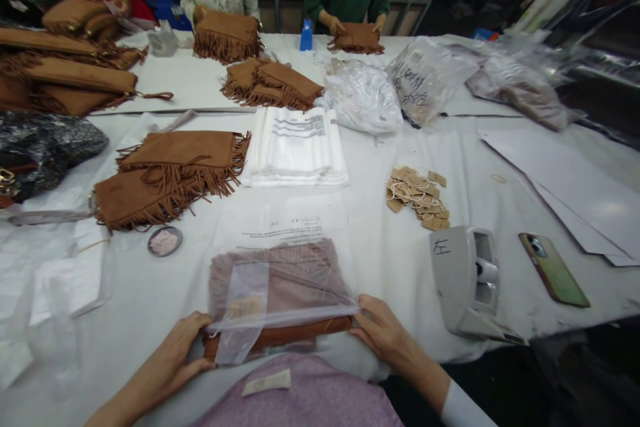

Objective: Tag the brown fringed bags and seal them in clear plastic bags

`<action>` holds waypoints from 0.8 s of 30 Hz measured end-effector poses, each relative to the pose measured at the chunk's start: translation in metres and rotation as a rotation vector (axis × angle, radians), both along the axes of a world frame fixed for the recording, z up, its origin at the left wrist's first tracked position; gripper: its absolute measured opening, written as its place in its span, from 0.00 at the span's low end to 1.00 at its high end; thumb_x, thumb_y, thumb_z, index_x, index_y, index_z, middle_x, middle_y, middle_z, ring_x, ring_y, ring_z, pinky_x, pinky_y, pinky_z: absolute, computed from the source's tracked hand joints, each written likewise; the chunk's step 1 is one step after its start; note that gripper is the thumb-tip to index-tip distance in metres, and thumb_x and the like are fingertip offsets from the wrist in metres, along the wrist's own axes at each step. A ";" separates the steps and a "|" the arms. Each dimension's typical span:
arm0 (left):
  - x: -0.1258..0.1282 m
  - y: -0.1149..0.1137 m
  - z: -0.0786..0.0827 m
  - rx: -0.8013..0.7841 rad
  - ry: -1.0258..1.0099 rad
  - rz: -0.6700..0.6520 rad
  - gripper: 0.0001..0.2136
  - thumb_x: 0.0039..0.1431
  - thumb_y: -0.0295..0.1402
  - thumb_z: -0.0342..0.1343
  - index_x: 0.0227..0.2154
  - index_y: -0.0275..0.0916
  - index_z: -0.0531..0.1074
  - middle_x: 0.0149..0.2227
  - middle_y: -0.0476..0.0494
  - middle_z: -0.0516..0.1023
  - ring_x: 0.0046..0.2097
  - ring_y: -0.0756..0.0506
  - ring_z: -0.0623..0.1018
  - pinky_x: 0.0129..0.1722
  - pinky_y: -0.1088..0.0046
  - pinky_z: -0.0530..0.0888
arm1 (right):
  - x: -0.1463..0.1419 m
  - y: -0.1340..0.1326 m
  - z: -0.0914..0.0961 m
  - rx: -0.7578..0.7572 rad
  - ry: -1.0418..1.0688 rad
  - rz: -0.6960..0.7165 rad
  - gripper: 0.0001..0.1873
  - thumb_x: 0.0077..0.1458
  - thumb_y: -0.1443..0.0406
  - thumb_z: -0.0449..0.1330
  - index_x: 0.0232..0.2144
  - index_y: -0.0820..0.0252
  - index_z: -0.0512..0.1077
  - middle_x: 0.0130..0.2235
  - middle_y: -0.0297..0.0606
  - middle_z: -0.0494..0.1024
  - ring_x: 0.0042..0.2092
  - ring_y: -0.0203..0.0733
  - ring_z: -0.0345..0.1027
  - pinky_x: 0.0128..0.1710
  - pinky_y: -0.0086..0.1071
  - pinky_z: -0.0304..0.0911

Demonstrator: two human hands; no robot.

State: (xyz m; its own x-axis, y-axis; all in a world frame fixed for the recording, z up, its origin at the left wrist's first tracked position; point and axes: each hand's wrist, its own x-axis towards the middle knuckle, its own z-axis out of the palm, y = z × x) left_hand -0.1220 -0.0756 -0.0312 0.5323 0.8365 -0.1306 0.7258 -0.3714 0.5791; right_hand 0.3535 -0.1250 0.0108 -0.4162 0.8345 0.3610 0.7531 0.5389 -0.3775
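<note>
A brown fringed suede pouch [320, 328] lies mostly inside a clear printed plastic bag [280, 217] at the table's near edge. Its zipped side sticks out of the bag's mouth towards me. My left hand [175, 353] grips the left corner, where bag edge and pouch meet. At the opposite corner, the fingers of my right hand [385, 333] pinch the plastic edge beside the pouch. A translucent strip [245, 320] and a tan tag [246, 307] show over the pouch's left part.
Fringed pouches [170, 173] lie to the left, near a small round dish [165, 241]. Beyond my work is a stack of plastic bags [297, 147]. On the right are tan tags [417, 195], a grey dispenser [465, 280] and a phone [554, 270]. Co-workers handle pouches across the table.
</note>
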 end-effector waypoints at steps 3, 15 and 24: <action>0.000 0.000 -0.001 -0.031 -0.024 0.016 0.24 0.54 0.40 0.60 0.53 0.43 0.64 0.53 0.38 0.72 0.53 0.39 0.73 0.54 0.60 0.72 | -0.006 -0.002 0.000 0.038 -0.014 -0.068 0.09 0.59 0.66 0.57 0.43 0.59 0.70 0.41 0.48 0.72 0.46 0.49 0.68 0.44 0.44 0.69; 0.020 0.004 0.010 -0.062 -0.102 0.061 0.22 0.52 0.41 0.62 0.50 0.44 0.67 0.49 0.41 0.73 0.48 0.40 0.74 0.49 0.61 0.74 | -0.027 0.001 -0.010 -0.070 0.045 -0.274 0.10 0.60 0.66 0.53 0.44 0.61 0.68 0.34 0.42 0.68 0.36 0.46 0.65 0.34 0.40 0.69; 0.022 0.003 0.011 -0.068 -0.116 0.032 0.23 0.52 0.43 0.62 0.50 0.45 0.67 0.49 0.39 0.72 0.49 0.39 0.73 0.50 0.60 0.73 | -0.029 -0.013 -0.032 -0.069 0.111 -0.352 0.14 0.61 0.61 0.54 0.48 0.59 0.65 0.39 0.45 0.68 0.40 0.49 0.68 0.37 0.42 0.72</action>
State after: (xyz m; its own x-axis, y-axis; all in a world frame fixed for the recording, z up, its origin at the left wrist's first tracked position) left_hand -0.0995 -0.0727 -0.0201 0.5202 0.8446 -0.1268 0.6631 -0.3059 0.6832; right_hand 0.3241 -0.1383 -0.0212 -0.0606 0.9434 0.3261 0.8400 0.2247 -0.4939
